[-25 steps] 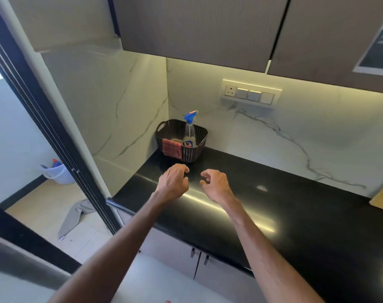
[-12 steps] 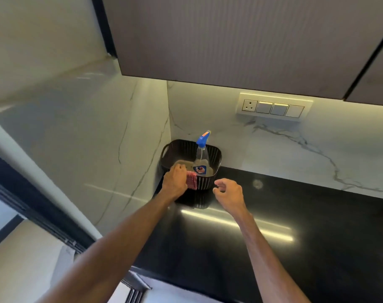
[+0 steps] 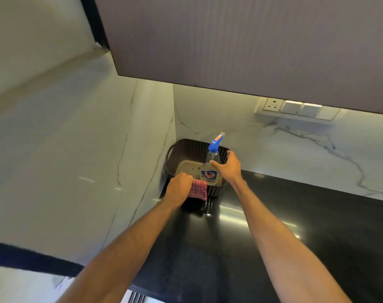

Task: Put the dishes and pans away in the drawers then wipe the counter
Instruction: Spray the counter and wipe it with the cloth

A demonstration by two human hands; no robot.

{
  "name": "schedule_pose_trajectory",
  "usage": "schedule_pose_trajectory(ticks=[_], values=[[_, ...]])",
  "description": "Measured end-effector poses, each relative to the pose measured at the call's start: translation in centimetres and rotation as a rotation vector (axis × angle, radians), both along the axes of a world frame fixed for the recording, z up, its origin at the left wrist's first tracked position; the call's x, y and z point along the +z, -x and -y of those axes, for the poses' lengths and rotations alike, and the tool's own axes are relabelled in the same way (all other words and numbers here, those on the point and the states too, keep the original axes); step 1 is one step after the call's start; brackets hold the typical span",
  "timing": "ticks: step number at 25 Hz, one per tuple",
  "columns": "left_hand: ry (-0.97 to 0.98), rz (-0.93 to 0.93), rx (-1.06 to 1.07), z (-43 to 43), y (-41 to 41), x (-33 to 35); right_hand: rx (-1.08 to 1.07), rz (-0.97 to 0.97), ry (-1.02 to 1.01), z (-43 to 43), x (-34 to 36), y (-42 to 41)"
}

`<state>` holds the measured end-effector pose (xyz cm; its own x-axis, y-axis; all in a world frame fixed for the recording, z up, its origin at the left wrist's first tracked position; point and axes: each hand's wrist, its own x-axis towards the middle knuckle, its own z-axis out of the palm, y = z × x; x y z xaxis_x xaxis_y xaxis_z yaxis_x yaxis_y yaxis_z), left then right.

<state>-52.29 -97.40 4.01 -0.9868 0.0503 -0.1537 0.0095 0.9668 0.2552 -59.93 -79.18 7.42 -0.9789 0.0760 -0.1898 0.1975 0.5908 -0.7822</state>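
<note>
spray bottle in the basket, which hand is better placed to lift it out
Right. The right hand is at the spray bottle, with its thumb touching the bottle below the blue nozzle, inside the black basket. The left hand is busy: it grips the red checked cloth at the basket's front rim.

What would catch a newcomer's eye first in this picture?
The left hand grips a pink checked cloth hanging over the front rim of a dark woven plastic basket in the corner. The right hand touches the clear spray bottle with a blue trigger standing inside that basket.
</note>
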Motion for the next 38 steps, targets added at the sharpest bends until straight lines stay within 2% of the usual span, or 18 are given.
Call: schedule_pose_trajectory(ticks=[7,9,11,14,16,19,22,24,26,28,30,35,38], values=[[0.040,0.104,0.032,-0.1,1.9,-1.1,0.150,-0.062,0.028,2.7,-1.3,6.4],[-0.068,0.091,0.097,0.0,1.9,-1.4,0.236,-0.096,0.099,2.0,-0.1,6.6],[-0.231,-0.007,0.197,0.2,1.7,-1.5,0.287,-0.158,0.226,1.1,1.8,5.8],[-0.217,-0.005,0.186,0.0,1.3,-1.2,0.190,-0.327,0.390,1.0,4.8,3.5],[-0.129,-0.053,0.113,-0.2,0.9,-0.8,0.079,-0.434,0.401,1.5,6.3,1.8],[-0.178,-0.070,0.063,-0.2,-0.3,-0.1,0.026,-0.545,0.356,1.6,8.1,-1.4],[-0.227,0.002,0.086,-0.3,-1.7,0.5,-0.026,-0.585,0.423,0.8,9.3,-4.7],[-0.263,0.033,0.089,-0.8,-2.8,1.2,-0.035,-0.575,0.490,0.1,9.7,-6.8],[-0.344,0.082,-0.013,-1.3,-4.3,1.8,-0.012,-0.570,0.512,-0.6,9.4,-8.9],[-0.524,0.177,-0.157,-2.7,-6.4,2.8,0.032,-0.533,0.487,-1.4,8.4,-10.9],[-0.660,0.217,-0.215,-4.7,-8.7,2.8,0.094,-0.467,0.451,-2.0,7.2,-12.9],[-0.656,0.125,-0.005,-9.4,-13.0,-0.4,0.189,-0.217,0.444,-3.1,4.1,-17.1],[-0.609,0.178,0.080,-10.7,-15.5,-1.8,0.161,-0.226,0.518,-3.3,3.3,-19.9]])
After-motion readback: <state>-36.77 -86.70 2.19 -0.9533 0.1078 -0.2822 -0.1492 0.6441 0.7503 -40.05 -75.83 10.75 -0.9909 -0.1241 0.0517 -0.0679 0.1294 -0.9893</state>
